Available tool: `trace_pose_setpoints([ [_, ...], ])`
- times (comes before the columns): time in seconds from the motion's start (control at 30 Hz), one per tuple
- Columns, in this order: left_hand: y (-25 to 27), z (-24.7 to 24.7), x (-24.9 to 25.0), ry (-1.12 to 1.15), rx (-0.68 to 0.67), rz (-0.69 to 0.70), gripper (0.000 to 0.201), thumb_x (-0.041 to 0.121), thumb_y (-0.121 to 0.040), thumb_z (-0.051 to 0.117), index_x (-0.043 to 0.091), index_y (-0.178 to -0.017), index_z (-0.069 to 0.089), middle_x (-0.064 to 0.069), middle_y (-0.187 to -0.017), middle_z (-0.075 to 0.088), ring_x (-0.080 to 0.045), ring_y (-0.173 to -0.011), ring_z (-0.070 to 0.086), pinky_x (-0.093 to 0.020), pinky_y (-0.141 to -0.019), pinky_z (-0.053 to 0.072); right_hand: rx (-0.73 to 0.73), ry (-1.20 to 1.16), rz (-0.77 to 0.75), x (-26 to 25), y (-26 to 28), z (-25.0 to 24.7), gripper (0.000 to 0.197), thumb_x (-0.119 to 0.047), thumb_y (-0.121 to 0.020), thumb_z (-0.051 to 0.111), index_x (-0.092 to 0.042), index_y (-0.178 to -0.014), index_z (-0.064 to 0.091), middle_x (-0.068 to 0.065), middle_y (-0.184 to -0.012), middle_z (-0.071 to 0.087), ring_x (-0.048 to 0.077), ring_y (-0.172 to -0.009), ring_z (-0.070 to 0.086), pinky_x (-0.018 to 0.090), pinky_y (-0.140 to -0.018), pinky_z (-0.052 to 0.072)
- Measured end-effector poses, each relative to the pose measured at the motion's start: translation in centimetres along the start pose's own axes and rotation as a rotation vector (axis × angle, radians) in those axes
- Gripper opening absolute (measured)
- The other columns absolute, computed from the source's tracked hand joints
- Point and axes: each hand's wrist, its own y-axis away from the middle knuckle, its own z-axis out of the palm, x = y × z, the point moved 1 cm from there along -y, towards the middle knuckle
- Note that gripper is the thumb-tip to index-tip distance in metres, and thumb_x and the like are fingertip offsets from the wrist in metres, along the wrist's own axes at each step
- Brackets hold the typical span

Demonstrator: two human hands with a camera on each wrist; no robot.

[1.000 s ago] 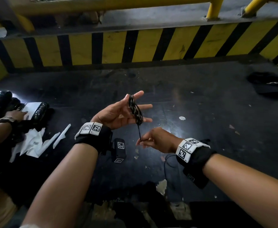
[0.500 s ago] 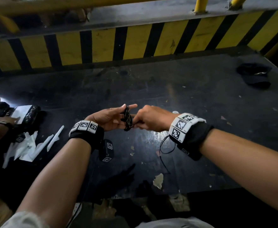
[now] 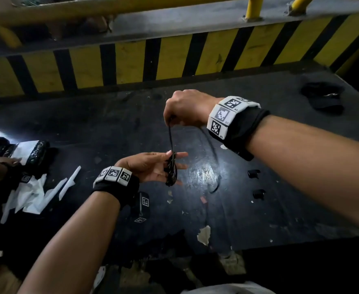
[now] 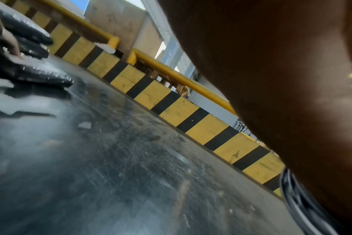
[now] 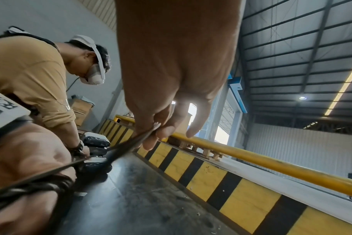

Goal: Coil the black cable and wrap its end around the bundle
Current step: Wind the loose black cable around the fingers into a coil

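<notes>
The black cable's coil (image 3: 171, 171) is looped around the straight fingers of my left hand (image 3: 153, 166), which lies palm up over the dark table (image 3: 259, 219). My right hand (image 3: 185, 109) is raised above and behind it and pinches a strand of cable (image 3: 170, 136) that runs taut down to the coil. A loose tail (image 3: 213, 158) curves from the right hand down to the table. In the right wrist view the fingertips (image 5: 161, 132) pinch the strand, which leads to the coil (image 5: 40, 186). The left wrist view shows only the coil's edge (image 4: 295, 200).
A yellow-and-black striped barrier (image 3: 174, 58) with a yellow rail bounds the table's far side. White paper scraps (image 3: 38, 194), black wrapped packs (image 3: 34, 153) and another person's hand (image 3: 2, 164) lie at the left. Two small black clips (image 3: 254, 174) and a black cap (image 3: 323, 96) are at the right.
My right hand has risen up and away from the left hand, drawing a strand taut above the coil. The left hand has stayed low with the coil on its fingers.
</notes>
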Motion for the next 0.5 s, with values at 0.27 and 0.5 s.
trace_pose_setpoints([
  [0.27, 1.3, 1.9, -0.4, -0.033, -0.194, 0.044, 0.051, 0.042, -0.096, 0.058, 0.018, -0.142, 0.056, -0.025, -0.155, 0.042, -0.066, -0.13, 0.041, -0.06, -0.11, 0.037, 0.103, 0.033, -0.018, 1.8, -1.4, 2.5, 0.014, -0.029, -0.093, 0.066, -0.038, -0.103, 0.071, -0.004, -0.102, 0.072, 0.029, -0.094, 0.067, 0.043, -0.085, 0.052],
  [0.5, 2.6, 2.9, 1.6, 0.026, -0.272, 0.203, 0.047, 0.046, -0.095, 0.06, 0.024, -0.136, 0.063, -0.025, -0.159, 0.036, -0.066, -0.132, 0.039, -0.054, -0.107, 0.04, 0.082, -0.318, 0.123, 2.3, 2.0, 8.0, 0.018, -0.021, -0.091, 0.071, -0.027, -0.106, 0.079, -0.003, -0.103, 0.078, 0.016, -0.09, 0.071, 0.032, -0.081, 0.055],
])
